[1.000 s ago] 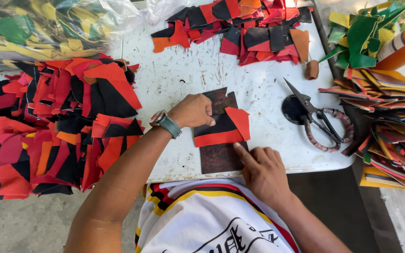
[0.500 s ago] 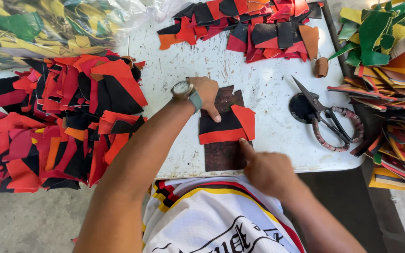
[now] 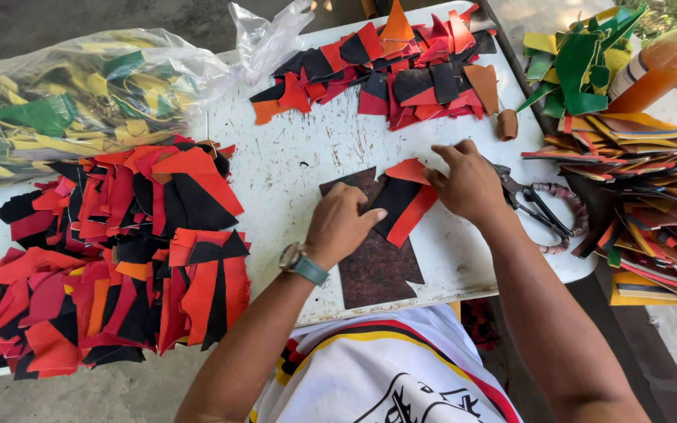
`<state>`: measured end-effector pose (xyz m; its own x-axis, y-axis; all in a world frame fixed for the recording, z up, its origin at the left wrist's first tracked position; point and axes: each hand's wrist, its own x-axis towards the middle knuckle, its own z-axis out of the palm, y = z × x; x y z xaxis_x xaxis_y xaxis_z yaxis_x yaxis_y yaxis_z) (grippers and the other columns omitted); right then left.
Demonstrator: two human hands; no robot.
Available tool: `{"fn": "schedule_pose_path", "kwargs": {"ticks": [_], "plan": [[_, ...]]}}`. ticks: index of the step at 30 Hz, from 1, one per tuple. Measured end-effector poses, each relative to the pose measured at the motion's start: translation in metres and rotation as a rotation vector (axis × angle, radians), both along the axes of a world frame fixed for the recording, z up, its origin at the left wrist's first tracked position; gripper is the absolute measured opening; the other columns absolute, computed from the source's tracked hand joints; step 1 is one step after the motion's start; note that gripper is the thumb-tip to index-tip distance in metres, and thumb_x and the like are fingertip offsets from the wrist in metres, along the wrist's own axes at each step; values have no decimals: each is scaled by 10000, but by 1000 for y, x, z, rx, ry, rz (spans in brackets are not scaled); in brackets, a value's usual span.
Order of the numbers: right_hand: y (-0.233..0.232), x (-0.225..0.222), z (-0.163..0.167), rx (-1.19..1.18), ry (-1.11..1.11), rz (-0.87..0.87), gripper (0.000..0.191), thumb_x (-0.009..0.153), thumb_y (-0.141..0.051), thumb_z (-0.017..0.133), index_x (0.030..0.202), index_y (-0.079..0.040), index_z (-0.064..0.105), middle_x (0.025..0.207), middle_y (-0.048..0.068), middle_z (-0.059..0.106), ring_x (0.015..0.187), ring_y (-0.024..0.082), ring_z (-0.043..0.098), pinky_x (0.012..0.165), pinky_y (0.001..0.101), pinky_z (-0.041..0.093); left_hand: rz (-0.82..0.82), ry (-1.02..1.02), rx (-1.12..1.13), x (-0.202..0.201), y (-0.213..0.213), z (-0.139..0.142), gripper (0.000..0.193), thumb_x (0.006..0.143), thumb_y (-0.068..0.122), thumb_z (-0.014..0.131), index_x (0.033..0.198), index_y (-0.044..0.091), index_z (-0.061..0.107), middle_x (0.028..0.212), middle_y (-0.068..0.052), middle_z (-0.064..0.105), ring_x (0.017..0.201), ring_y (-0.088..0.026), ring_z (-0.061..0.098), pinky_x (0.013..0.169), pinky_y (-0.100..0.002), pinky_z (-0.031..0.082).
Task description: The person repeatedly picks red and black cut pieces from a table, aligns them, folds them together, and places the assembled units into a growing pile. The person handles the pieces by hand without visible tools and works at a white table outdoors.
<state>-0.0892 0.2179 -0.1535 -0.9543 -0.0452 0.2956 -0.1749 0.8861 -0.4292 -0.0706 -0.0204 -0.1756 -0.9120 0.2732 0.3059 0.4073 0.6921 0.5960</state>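
My left hand (image 3: 342, 225), with a watch on its wrist, presses flat on a dark brown pattern piece (image 3: 378, 270) lying on the white table (image 3: 299, 157). On top of that brown piece lies a black and red leather piece (image 3: 403, 202). My right hand (image 3: 468, 182) pinches the upper right corner of the black and red piece with its fingertips. Both hands rest on the table top near its front edge.
A big heap of red, orange and black pieces (image 3: 111, 251) fills the left. Another pile (image 3: 401, 66) lies at the back. Scissors (image 3: 546, 211) sit beside my right hand. Stacked coloured pieces (image 3: 652, 204), an orange bottle (image 3: 656, 66) and a plastic bag of yellow-green pieces (image 3: 72, 102) surround.
My right hand has moved from the lower edge of the brown piece up to the top right corner of the black and red piece. My left hand slid down onto the brown piece.
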Motion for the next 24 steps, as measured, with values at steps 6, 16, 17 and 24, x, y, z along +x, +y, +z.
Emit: {"fn": "schedule_pose_path", "kwargs": {"ticks": [6,16,17,24], "plan": [[-10,-32,23,-60,-410,29,455,753,-237,870,1119,-34,693,1029,123,730,925,293,696,812,405,557,-72,-149,72,-11,23,0,356,693,187,900,870,-17,669,836,-162,700,810,-345,692,703,-426,554],[-15,42,-4,-798,-711,60,408,812,-99,772,1144,-12,552,828,120,730,673,163,694,562,298,546,-342,-556,-100,-39,-60,30,181,723,183,861,825,52,788,773,-71,775,728,-156,714,704,-325,553],[-22,48,-10,-740,-679,19,416,812,-96,793,1132,0,546,821,124,720,665,156,687,557,297,549,-308,-542,-139,-37,-60,28,174,713,192,866,805,64,793,778,-74,780,734,-164,722,714,-331,554],[-29,53,-14,-579,-615,-87,394,824,-129,811,1093,6,557,775,133,735,626,144,663,533,296,528,-288,-548,-279,-51,-49,27,225,683,244,892,820,82,814,826,-113,782,806,-239,748,781,-371,563]]}}
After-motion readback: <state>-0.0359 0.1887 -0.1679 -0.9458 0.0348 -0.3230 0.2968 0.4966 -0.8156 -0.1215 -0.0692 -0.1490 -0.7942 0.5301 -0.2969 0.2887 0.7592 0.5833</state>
